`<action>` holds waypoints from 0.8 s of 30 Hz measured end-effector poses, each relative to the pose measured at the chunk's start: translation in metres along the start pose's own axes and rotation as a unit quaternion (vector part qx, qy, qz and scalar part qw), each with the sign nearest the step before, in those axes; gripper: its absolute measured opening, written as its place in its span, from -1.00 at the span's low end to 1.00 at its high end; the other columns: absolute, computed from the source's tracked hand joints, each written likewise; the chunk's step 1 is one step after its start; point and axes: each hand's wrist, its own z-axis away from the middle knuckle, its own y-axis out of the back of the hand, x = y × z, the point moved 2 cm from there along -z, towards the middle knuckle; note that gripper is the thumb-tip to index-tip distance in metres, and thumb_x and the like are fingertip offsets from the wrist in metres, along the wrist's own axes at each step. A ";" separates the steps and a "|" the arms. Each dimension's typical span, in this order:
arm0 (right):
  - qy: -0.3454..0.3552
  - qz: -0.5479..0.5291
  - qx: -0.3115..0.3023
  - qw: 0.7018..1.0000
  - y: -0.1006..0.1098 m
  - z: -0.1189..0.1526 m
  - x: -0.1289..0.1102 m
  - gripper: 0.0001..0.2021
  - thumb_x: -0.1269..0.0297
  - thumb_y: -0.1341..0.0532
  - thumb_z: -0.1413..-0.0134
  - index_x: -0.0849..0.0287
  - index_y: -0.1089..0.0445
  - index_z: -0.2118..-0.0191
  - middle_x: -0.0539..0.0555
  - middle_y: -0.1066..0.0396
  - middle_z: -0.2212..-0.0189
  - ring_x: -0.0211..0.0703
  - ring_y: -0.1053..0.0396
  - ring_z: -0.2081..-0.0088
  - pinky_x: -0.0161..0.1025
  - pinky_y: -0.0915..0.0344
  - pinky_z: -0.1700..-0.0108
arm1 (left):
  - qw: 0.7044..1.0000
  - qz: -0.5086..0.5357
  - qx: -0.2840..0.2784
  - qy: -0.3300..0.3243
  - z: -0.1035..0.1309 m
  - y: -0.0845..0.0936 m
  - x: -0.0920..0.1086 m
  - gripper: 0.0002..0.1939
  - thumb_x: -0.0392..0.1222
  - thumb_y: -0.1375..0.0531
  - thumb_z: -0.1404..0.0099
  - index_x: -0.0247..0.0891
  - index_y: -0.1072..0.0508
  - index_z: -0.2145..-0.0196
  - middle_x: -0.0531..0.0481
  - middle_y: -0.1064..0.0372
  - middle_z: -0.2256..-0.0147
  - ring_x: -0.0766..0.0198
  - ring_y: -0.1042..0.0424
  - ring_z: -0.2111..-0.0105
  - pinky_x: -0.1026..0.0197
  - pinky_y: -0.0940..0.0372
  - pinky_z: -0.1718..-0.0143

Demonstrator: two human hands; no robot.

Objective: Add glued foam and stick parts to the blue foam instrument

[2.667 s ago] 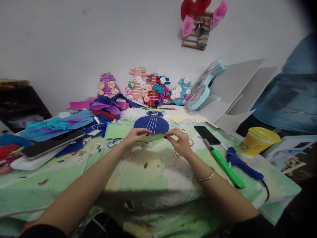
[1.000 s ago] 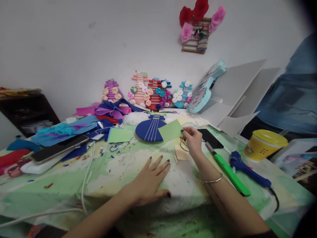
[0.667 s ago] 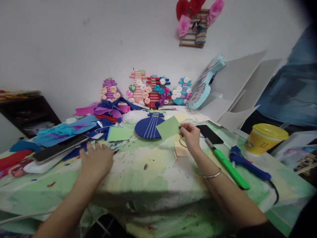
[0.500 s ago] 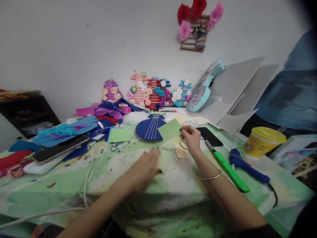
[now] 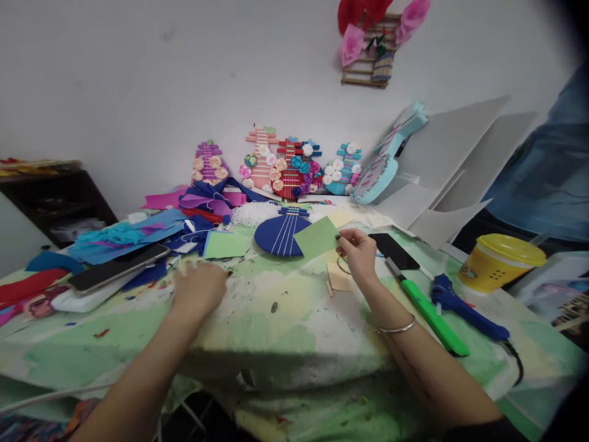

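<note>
Where the paint-stained table cover (image 5: 285, 319) drops over the near edge, its lower folds fall into shadow and cannot be read. Grey boards (image 5: 442, 178) at right lean on the wall, partly behind a pale blue guitar model (image 5: 384, 169). Blue guitar cut-out (image 5: 278, 233): neck pointing away toward the wall, right side covered by the green square. Left hand (image 5: 200, 288): palm down on the cover, blurred; finger spread and any contents cannot be made out. Right hand (image 5: 359, 255): thumb and forefinger pinched on the green paper square (image 5: 317, 236), held just above the table with one corner toward the wall. Ring-shaped item under this hand: mostly hidden.
</note>
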 end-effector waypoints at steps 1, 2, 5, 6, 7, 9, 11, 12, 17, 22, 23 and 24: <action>0.002 0.004 -0.001 1.000 0.000 0.000 0.000 -0.86 0.29 -0.22 0.21 0.22 -0.39 0.43 -0.05 -0.34 0.59 -0.32 -0.30 0.64 -0.38 -0.18 0.62 | 0.999 -0.007 -0.003 -0.045 0.004 0.001 0.014 -0.54 -0.11 0.09 -0.27 -0.49 -0.46 0.17 -0.54 -0.35 0.10 -0.35 -0.20 -0.03 -0.41 0.03 0.04; 0.004 0.007 -0.001 1.000 0.000 0.000 0.000 -0.86 0.30 -0.22 0.20 0.23 -0.39 0.43 -0.05 -0.34 0.59 -0.32 -0.30 0.64 -0.38 -0.19 0.62 | 0.991 0.011 -0.015 -0.130 0.009 -0.001 0.034 -0.55 -0.14 0.10 -0.29 -0.47 -0.40 0.06 -0.47 -0.31 0.02 -0.21 -0.19 -0.07 -0.27 -0.02 -0.02; 0.012 0.015 0.003 1.000 0.002 0.000 0.002 -0.88 0.31 -0.22 0.20 0.23 -0.39 0.45 -0.05 -0.33 0.60 -0.33 -0.29 0.64 -0.38 -0.19 0.61 | 0.922 0.082 -0.092 -0.368 0.020 -0.014 0.091 -0.42 0.02 0.09 -0.31 -0.26 -0.04 -0.22 -0.20 0.07 -0.25 0.05 0.08 -0.24 -0.07 0.06 -0.16; 0.015 0.018 0.004 1.000 0.002 -0.001 0.003 -0.89 0.32 -0.22 0.20 0.23 -0.39 0.45 -0.06 -0.32 0.61 -0.33 -0.29 0.64 -0.38 -0.19 0.60 | 0.910 0.083 -0.109 -0.392 0.018 -0.020 0.101 -0.37 0.10 0.08 -0.29 -0.17 0.02 -0.24 -0.13 0.15 -0.28 0.04 0.16 -0.26 -0.11 0.14 -0.18; 0.016 0.020 0.005 1.000 0.003 -0.001 0.004 -0.89 0.32 -0.22 0.19 0.23 -0.39 0.45 -0.06 -0.32 0.61 -0.33 -0.29 0.64 -0.38 -0.19 0.60 | 0.913 0.080 -0.119 -0.383 0.013 -0.026 0.106 -0.34 0.14 0.09 -0.27 -0.14 0.06 -0.25 -0.11 0.19 -0.28 0.02 0.20 -0.26 -0.16 0.20 -0.18; 0.016 0.018 0.005 1.000 0.004 -0.002 0.003 -0.89 0.33 -0.22 0.19 0.22 -0.40 0.44 -0.06 -0.32 0.61 -0.33 -0.29 0.64 -0.38 -0.20 0.60 | 0.935 0.071 -0.133 -0.320 -0.002 -0.033 0.100 -0.32 0.15 0.14 -0.28 -0.20 0.11 -0.27 -0.15 0.20 -0.28 0.00 0.20 -0.26 -0.16 0.20 -0.18; 0.018 0.015 0.002 1.000 0.005 -0.002 0.000 -0.88 0.32 -0.22 0.18 0.23 -0.41 0.43 -0.05 -0.34 0.60 -0.32 -0.29 0.63 -0.36 -0.22 0.59 | 0.967 0.048 -0.134 -0.211 -0.019 -0.034 0.077 -0.23 0.21 0.11 -0.24 -0.38 0.02 -0.24 -0.33 0.14 -0.25 -0.07 0.11 -0.24 -0.17 0.13 -0.15; 0.027 0.020 0.002 0.999 0.005 0.000 -0.002 -0.87 0.32 -0.21 0.17 0.22 -0.42 0.42 -0.04 -0.35 0.60 -0.31 -0.30 0.63 -0.35 -0.23 0.59 | 0.985 0.027 -0.117 -0.121 -0.026 -0.030 0.061 -0.22 0.22 0.10 -0.23 -0.47 -0.09 -0.19 -0.43 0.04 -0.21 -0.16 0.03 -0.20 -0.23 0.09 -0.11; 0.199 0.118 -0.078 0.970 -0.006 0.021 -0.022 -0.87 0.32 -0.17 0.03 0.14 -0.47 0.37 0.05 -0.45 0.42 -0.23 -0.38 0.43 -0.30 -0.33 0.41 | 0.993 -0.047 -0.078 0.075 -0.027 -0.002 0.009 -0.57 -0.07 0.04 -0.26 -0.43 -0.50 0.23 -0.48 -0.39 0.14 -0.31 -0.29 0.04 -0.39 0.03 0.04; 0.328 0.217 -0.342 0.854 -0.033 0.058 -0.020 -0.81 0.41 -0.13 -0.03 0.11 -0.50 0.38 0.08 -0.48 0.38 -0.21 -0.39 0.34 -0.30 -0.29 0.29 | 0.979 0.096 0.103 -0.147 0.006 0.007 0.037 -0.72 -0.27 -0.03 -0.22 -0.27 -0.48 0.18 -0.22 -0.39 0.07 0.02 -0.31 0.02 -0.04 -0.15 0.00; 0.332 0.233 -0.375 0.834 -0.036 0.063 -0.017 -0.81 0.44 -0.14 -0.02 0.12 -0.51 0.39 0.08 -0.48 0.40 -0.20 -0.39 0.33 -0.30 -0.28 0.28 | 0.965 0.146 0.129 -0.177 0.014 0.005 0.045 -0.74 -0.30 -0.03 -0.21 -0.27 -0.49 0.23 -0.18 -0.42 0.13 0.08 -0.34 0.07 0.02 -0.17 0.01; 0.328 0.246 -0.401 0.819 -0.038 0.066 -0.014 -0.81 0.46 -0.15 0.01 0.13 -0.51 0.41 0.08 -0.48 0.41 -0.20 -0.39 0.33 -0.32 -0.26 0.28 | 0.950 0.187 0.153 -0.198 0.021 0.003 0.053 -0.76 -0.33 -0.03 -0.20 -0.26 -0.50 0.31 -0.14 -0.44 0.23 0.11 -0.36 0.14 0.06 -0.20 0.05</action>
